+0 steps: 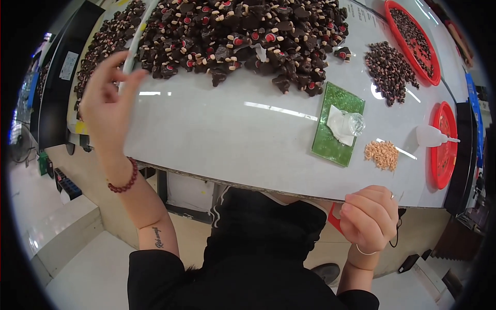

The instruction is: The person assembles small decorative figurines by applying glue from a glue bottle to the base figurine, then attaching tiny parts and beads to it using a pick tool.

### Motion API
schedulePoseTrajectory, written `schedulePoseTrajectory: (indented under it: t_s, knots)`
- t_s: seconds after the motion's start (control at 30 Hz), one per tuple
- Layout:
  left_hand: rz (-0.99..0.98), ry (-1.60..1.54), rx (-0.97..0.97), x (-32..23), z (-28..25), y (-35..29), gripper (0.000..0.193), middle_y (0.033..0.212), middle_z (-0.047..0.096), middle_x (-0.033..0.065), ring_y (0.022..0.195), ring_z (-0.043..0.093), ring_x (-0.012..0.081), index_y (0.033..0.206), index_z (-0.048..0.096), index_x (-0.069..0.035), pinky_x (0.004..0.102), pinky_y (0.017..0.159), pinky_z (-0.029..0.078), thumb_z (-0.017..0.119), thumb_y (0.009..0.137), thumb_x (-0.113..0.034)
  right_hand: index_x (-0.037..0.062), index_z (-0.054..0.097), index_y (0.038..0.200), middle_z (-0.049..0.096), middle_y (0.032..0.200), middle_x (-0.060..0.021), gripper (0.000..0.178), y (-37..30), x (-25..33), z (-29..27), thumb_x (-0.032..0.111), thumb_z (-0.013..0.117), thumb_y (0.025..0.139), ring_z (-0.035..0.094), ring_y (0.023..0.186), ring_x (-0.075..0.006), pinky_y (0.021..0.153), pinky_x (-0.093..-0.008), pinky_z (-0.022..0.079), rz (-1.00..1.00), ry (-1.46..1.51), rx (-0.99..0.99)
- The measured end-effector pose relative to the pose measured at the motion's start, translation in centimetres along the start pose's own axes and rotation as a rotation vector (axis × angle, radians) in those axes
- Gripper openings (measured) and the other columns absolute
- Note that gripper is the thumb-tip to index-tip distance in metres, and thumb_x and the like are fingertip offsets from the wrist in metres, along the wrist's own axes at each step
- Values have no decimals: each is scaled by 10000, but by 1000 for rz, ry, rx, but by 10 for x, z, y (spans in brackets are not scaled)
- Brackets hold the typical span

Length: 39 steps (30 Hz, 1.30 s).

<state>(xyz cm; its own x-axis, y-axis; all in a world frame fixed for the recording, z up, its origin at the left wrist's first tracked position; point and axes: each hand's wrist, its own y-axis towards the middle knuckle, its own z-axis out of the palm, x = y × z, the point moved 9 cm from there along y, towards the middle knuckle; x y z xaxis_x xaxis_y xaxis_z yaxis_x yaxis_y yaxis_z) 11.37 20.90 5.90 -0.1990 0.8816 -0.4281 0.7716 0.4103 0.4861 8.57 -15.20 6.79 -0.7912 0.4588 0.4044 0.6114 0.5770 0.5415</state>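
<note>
My left hand (109,103) is raised over the left part of the white table (206,129), beside a pale raised strip (133,44). Its thumb and forefinger stand apart, with nothing visible between them. My right hand (369,219) is closed at the table's front edge, fingers curled inward; whatever they may hold is hidden. A red flat thing (336,219) shows beside it, below the edge. At the far side lies a large heap of dark brown pieces (232,36) with red round spots and small beige pegs. Nearest my right hand is a small pile of beige bits (382,155).
On a green board (338,103) sit a white tissue (337,126) and a small clear glass cup (354,124). Right of it are a pile of small dark pieces (391,72), two red trays (434,77) and a white squeeze bottle (430,136). More dark pieces (103,51) lie beyond the strip.
</note>
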Motion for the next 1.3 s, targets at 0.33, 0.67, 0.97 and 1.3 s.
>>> schedulePoseTrajectory:
  t_s: [0.33, 0.67, 0.97, 1.3]
  knots:
    - [177, -15, 354, -45, 48, -27, 150, 716, 522, 78, 565, 466, 164, 907, 583, -37, 265, 526, 387, 642, 777, -85, -5, 589, 758, 593, 669, -89, 142, -13, -19, -25, -75, 614, 637, 541, 542, -224, 486, -290, 434, -24, -25, -77]
    - [135, -1280, 569, -129, 44, -94, 190, 753, 593, 94, 619, 523, 137, 845, 621, 23, 225, 556, 407, 593, 853, -165, 48, 636, 771, 550, 783, -54, 199, -26, -82, -24, -45, 664, 597, 489, 703, -209, 584, -291, 413, 310, -216, 5]
    - [-359, -1894, 1029, -180, 84, -136, 202, 830, 574, 69, 693, 509, 101, 982, 606, 20, 220, 605, 395, 620, 836, -119, 33, 597, 752, 527, 791, -54, 151, -12, -86, -7, -48, 651, 636, 470, 687, -204, 578, -294, 410, 342, -198, 27]
    - [-426, -1985, 1136, -188, 101, -160, 209, 885, 589, 50, 735, 536, 53, 1064, 570, -1, 182, 584, 397, 513, 923, -145, -15, 565, 804, 594, 725, -83, 173, -11, -67, -17, -102, 607, 659, 542, 623, -157, 556, -234, 401, 399, 699, -235]
